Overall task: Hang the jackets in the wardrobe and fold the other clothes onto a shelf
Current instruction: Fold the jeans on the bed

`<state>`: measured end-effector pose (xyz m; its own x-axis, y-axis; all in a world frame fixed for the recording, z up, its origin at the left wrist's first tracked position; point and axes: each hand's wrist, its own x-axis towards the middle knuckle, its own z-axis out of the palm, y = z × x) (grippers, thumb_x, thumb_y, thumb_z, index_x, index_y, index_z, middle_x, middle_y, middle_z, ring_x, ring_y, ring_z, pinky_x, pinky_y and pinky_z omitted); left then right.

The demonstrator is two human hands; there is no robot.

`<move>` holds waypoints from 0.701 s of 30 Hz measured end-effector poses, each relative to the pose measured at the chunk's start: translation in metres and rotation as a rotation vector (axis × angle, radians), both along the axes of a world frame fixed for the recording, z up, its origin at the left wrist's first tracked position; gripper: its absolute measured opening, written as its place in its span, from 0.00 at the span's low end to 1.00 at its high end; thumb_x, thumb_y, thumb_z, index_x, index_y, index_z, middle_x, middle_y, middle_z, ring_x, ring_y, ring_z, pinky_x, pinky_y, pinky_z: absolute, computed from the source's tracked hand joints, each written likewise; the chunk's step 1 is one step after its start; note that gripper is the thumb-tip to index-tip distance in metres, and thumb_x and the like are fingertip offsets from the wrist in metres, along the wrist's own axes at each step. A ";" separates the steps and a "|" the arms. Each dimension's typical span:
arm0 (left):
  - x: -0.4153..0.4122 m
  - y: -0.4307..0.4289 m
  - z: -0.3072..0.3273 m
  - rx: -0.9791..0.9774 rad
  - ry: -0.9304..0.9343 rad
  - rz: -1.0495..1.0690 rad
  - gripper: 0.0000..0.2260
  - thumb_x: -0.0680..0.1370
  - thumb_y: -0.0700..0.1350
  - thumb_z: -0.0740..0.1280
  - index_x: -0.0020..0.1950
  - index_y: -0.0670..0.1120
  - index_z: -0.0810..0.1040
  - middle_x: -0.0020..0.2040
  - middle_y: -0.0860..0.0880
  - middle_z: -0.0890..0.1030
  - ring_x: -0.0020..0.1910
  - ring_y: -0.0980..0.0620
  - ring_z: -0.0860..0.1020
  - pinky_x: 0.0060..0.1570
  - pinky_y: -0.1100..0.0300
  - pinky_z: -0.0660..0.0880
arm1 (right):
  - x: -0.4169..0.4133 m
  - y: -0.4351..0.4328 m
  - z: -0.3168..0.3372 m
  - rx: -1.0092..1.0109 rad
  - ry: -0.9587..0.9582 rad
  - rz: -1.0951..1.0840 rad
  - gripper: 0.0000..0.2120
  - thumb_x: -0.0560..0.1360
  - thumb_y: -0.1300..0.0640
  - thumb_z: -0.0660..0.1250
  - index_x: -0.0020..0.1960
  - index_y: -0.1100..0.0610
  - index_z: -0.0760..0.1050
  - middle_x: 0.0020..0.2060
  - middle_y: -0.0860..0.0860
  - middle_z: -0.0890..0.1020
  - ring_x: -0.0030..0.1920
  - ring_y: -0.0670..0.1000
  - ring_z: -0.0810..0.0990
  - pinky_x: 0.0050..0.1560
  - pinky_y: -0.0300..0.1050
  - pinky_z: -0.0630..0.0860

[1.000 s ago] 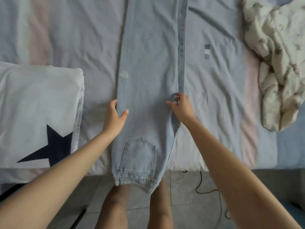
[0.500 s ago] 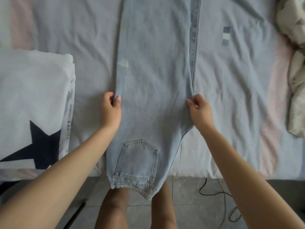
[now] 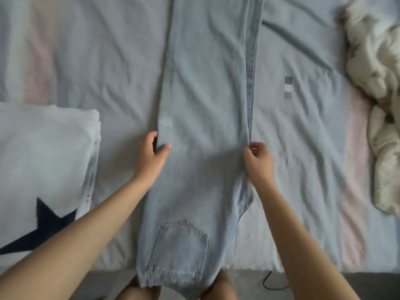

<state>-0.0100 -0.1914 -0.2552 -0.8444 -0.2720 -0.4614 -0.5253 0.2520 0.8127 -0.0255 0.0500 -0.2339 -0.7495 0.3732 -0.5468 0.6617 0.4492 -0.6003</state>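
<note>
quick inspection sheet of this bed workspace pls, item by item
surface: bed sheet, wrinkled, pale blue with pink stripes
job's things: jeans laid lengthwise, pocket up, waist overhanging the near edge; folded white star garment at left
clutter: crumpled cream cloth at right
grips: left grip pinches the jeans' left edge; right grip pinches the right edge
cables: black cable on the floor
surroundings: grey floor; nothing else seen

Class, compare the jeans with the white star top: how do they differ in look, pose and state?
The jeans are pale blue denim; the white top bears a dark star. The jeans lie stretched out long; the top is folded. The left hand and right hand pinch the jeans' edges; no hand holds the top. Both lie on the bed.
</note>
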 end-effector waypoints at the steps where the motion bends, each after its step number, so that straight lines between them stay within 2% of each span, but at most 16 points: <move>1: -0.027 -0.003 0.004 0.042 0.008 -0.029 0.05 0.70 0.46 0.66 0.45 0.51 0.73 0.46 0.46 0.78 0.42 0.54 0.76 0.43 0.59 0.70 | -0.032 -0.004 0.003 -0.064 0.041 0.017 0.08 0.76 0.58 0.65 0.55 0.55 0.74 0.42 0.49 0.77 0.41 0.47 0.76 0.39 0.40 0.68; 2: -0.047 -0.004 0.005 0.093 -0.010 -0.058 0.03 0.73 0.44 0.67 0.43 0.51 0.74 0.43 0.47 0.79 0.39 0.58 0.76 0.42 0.60 0.71 | -0.060 -0.006 0.002 -0.125 0.047 0.027 0.07 0.75 0.59 0.66 0.53 0.56 0.75 0.40 0.50 0.78 0.39 0.45 0.77 0.39 0.39 0.70; 3: -0.057 -0.004 0.006 0.140 -0.034 -0.063 0.05 0.76 0.41 0.66 0.42 0.50 0.74 0.39 0.50 0.79 0.35 0.62 0.76 0.40 0.62 0.72 | -0.079 -0.010 0.000 -0.191 0.025 0.029 0.02 0.75 0.60 0.67 0.47 0.57 0.76 0.36 0.50 0.78 0.34 0.43 0.77 0.38 0.38 0.72; 4: -0.087 -0.003 0.007 0.181 -0.042 -0.040 0.08 0.78 0.38 0.64 0.42 0.50 0.74 0.36 0.53 0.80 0.33 0.65 0.76 0.38 0.64 0.73 | -0.117 -0.014 -0.001 -0.275 0.036 0.006 0.03 0.75 0.60 0.68 0.42 0.56 0.76 0.33 0.50 0.78 0.30 0.41 0.77 0.39 0.39 0.75; 6: -0.133 -0.002 0.008 0.288 -0.073 0.030 0.08 0.79 0.38 0.62 0.43 0.47 0.76 0.34 0.55 0.81 0.35 0.60 0.78 0.40 0.64 0.74 | -0.175 -0.022 -0.004 -0.427 0.026 -0.061 0.06 0.74 0.60 0.69 0.38 0.56 0.77 0.29 0.50 0.80 0.29 0.45 0.79 0.44 0.48 0.79; 8: -0.189 -0.003 0.003 0.360 -0.092 0.060 0.04 0.79 0.41 0.63 0.49 0.44 0.78 0.42 0.50 0.83 0.44 0.51 0.80 0.50 0.57 0.76 | -0.237 -0.028 -0.007 -0.498 0.042 -0.095 0.06 0.74 0.62 0.69 0.38 0.57 0.76 0.28 0.50 0.81 0.30 0.49 0.79 0.44 0.50 0.79; 10: -0.235 0.001 -0.002 0.346 -0.135 0.021 0.12 0.80 0.47 0.63 0.59 0.42 0.77 0.54 0.44 0.81 0.55 0.45 0.79 0.60 0.49 0.74 | -0.287 -0.032 -0.006 -0.518 0.067 -0.105 0.06 0.74 0.62 0.69 0.38 0.57 0.76 0.28 0.51 0.80 0.29 0.50 0.79 0.41 0.48 0.79; 12: -0.292 0.009 -0.009 0.333 -0.149 -0.018 0.18 0.80 0.52 0.62 0.64 0.42 0.75 0.59 0.43 0.79 0.58 0.45 0.78 0.61 0.48 0.73 | -0.345 -0.032 -0.016 -0.546 0.110 -0.117 0.04 0.73 0.60 0.71 0.44 0.59 0.77 0.32 0.52 0.83 0.31 0.51 0.81 0.41 0.49 0.81; 14: -0.322 0.014 -0.013 0.367 -0.149 -0.034 0.22 0.78 0.57 0.63 0.65 0.43 0.75 0.60 0.45 0.80 0.57 0.47 0.79 0.60 0.49 0.75 | -0.370 -0.037 -0.017 -0.487 0.136 -0.102 0.16 0.73 0.56 0.72 0.58 0.61 0.76 0.46 0.56 0.83 0.41 0.55 0.82 0.48 0.53 0.81; 15: -0.340 0.017 -0.015 0.400 -0.159 -0.053 0.23 0.78 0.58 0.62 0.65 0.44 0.75 0.59 0.46 0.81 0.55 0.48 0.80 0.58 0.52 0.76 | -0.384 -0.037 -0.018 -0.417 0.193 -0.090 0.18 0.73 0.56 0.71 0.61 0.61 0.75 0.49 0.56 0.82 0.45 0.55 0.81 0.49 0.50 0.80; 18: -0.384 0.021 -0.022 0.506 -0.143 -0.034 0.16 0.79 0.54 0.62 0.59 0.45 0.78 0.48 0.48 0.83 0.40 0.54 0.82 0.40 0.60 0.80 | -0.403 -0.028 -0.018 -0.110 0.415 -0.067 0.06 0.77 0.58 0.63 0.53 0.57 0.75 0.43 0.52 0.77 0.43 0.50 0.74 0.42 0.38 0.68; 19: -0.396 0.022 -0.023 0.482 -0.124 -0.011 0.12 0.79 0.51 0.64 0.55 0.44 0.79 0.44 0.48 0.83 0.35 0.54 0.82 0.38 0.60 0.79 | -0.406 -0.019 -0.023 -0.075 0.474 -0.090 0.02 0.78 0.58 0.62 0.50 0.55 0.73 0.42 0.51 0.76 0.43 0.49 0.73 0.39 0.37 0.66; 21: -0.412 0.023 -0.026 0.353 -0.060 0.030 0.05 0.76 0.45 0.69 0.45 0.44 0.79 0.37 0.49 0.83 0.32 0.53 0.81 0.39 0.59 0.79 | -0.412 -0.002 -0.032 -0.092 0.485 -0.063 0.02 0.78 0.60 0.62 0.50 0.55 0.71 0.44 0.52 0.75 0.44 0.49 0.73 0.35 0.36 0.66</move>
<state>-0.4217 -0.1688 -0.2815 -0.8070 -0.1108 -0.5800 -0.5777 -0.0551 0.8144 -0.4377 0.0482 -0.2658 -0.9030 0.3928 -0.1739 0.3209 0.3476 -0.8810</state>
